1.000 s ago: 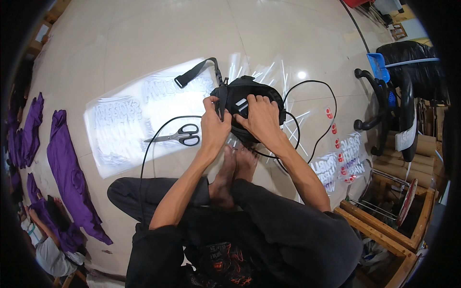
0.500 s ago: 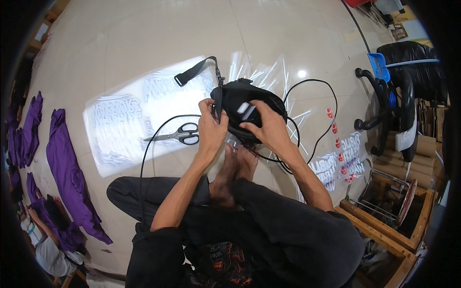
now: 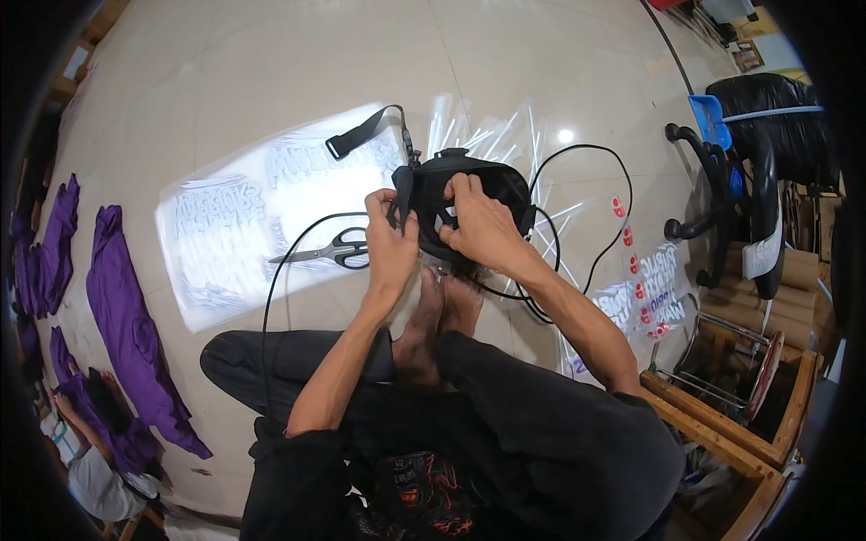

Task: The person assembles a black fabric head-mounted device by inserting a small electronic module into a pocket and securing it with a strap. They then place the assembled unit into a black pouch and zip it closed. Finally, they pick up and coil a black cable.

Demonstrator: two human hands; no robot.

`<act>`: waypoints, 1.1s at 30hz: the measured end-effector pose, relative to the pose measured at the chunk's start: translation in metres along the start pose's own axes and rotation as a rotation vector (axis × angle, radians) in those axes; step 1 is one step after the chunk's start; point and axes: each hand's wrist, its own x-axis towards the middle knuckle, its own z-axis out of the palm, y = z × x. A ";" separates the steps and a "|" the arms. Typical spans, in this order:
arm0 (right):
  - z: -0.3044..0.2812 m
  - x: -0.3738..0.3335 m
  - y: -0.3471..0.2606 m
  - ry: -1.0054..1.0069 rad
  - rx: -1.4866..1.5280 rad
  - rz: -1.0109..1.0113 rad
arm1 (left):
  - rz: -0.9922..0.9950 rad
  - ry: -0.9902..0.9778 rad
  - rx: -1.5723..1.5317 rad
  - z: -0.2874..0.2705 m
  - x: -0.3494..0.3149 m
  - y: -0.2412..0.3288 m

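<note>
An open black fabric bag [image 3: 507,178] sits on the floor just beyond my bare feet. My left hand [image 3: 391,245] is closed on the left edge of the bag, near where its strap joins. The black strap [image 3: 361,135] stretches from there across the plastic sheets, with a buckle at its end. Inside the bag's mouth is my right hand [image 3: 487,230], fingers bent around a small white and grey block [image 3: 445,216], mostly hidden by the hand. A black cable [image 3: 552,236] runs out of the bag's right side.
Black-handled scissors [image 3: 347,250] lie on printed clear plastic sheets [image 3: 225,270] to the left. Thin clear strips [image 3: 492,135] are spread beyond the bag. Purple garments [image 3: 126,316] lie far left. A black wheeled chair [image 3: 722,171] and a wooden frame [image 3: 713,424] stand right.
My right hand has gone deeper into the bag with the block, which is now largely covered. My left hand has shifted slightly left, still at the bag's edge.
</note>
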 end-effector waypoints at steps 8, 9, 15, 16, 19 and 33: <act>0.007 -0.002 0.016 0.040 -0.050 -0.284 | -0.054 0.007 -0.082 0.009 0.005 0.006; -0.008 0.005 0.029 -0.029 0.124 -0.290 | -0.060 -0.015 -0.077 0.005 0.007 0.007; -0.080 -0.004 0.069 0.341 0.515 -0.040 | 0.167 -0.038 0.207 -0.013 0.017 -0.002; -0.078 -0.006 0.078 0.456 0.359 -0.027 | 0.231 -0.036 0.244 -0.014 0.018 -0.004; -0.067 -0.006 0.090 0.306 0.221 0.033 | 0.259 -0.098 0.183 -0.012 0.021 -0.007; -0.028 -0.028 0.037 0.185 0.040 0.002 | 0.280 0.216 -0.006 0.054 0.047 0.007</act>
